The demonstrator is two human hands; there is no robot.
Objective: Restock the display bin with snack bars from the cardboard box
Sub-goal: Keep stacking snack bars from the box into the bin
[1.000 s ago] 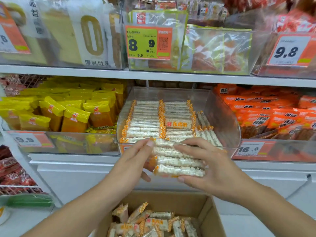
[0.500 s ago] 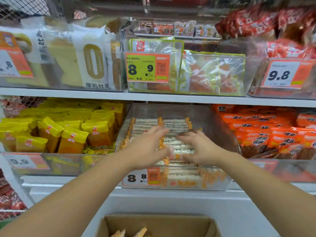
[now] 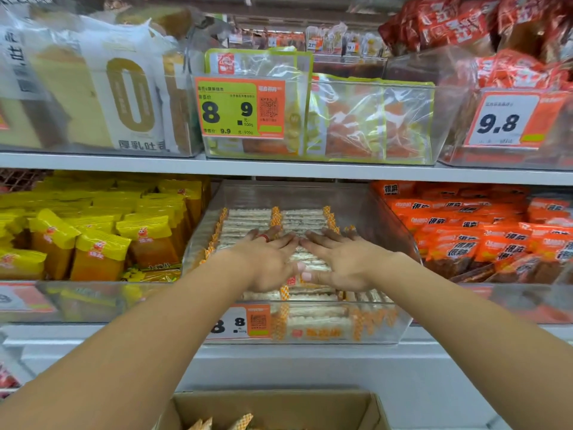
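Flanking display bin (image 3: 403,243): yellow packs (image 3: 102,243) L, orange packs (image 3: 496,231) R.

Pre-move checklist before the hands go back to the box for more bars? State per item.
1. Both hands free of bars: ok. Left hand and right hand lie flat, fingers straight, on the snack bars.
2. Bars inside the display bin, none over the front wall: ok.
3. Rows lying flat and aligned: ok at the back; under the hands, cannot tell.
4. Room left in the bin: ok, the side walls stand well above the top layer.
5. Stock left in the cardboard box: ok, a few wrapper ends show at the bottom edge; how many, cannot tell.
6. Price tag readable: not ok, its left part is cut off from view.
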